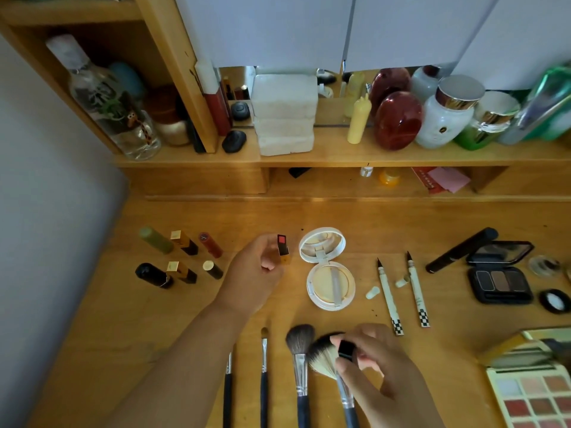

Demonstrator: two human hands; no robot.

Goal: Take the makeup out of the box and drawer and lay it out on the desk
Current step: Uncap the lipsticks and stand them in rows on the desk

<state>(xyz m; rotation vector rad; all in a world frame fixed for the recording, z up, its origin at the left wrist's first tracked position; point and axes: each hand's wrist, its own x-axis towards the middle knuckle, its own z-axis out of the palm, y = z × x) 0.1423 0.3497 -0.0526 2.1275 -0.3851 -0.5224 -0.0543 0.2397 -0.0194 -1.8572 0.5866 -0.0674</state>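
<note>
While the left hand [253,270] holds an open lipstick [283,249] above the wooden desk [185,310], its fingers are curled tight around the gold base and the red tip points up. Just right of it lies an open round compact [327,268]. The right hand [380,362] pinches a small black cap [346,351] between thumb and fingers, over the bristles of a fluffy brush [324,355]. More brushes lie in a row beside it. Six other lipsticks [182,242] lie in two rows on the left. Two eyeliner pens [387,296] lie on the right, near a dark eyeshadow case [500,281]
</note>
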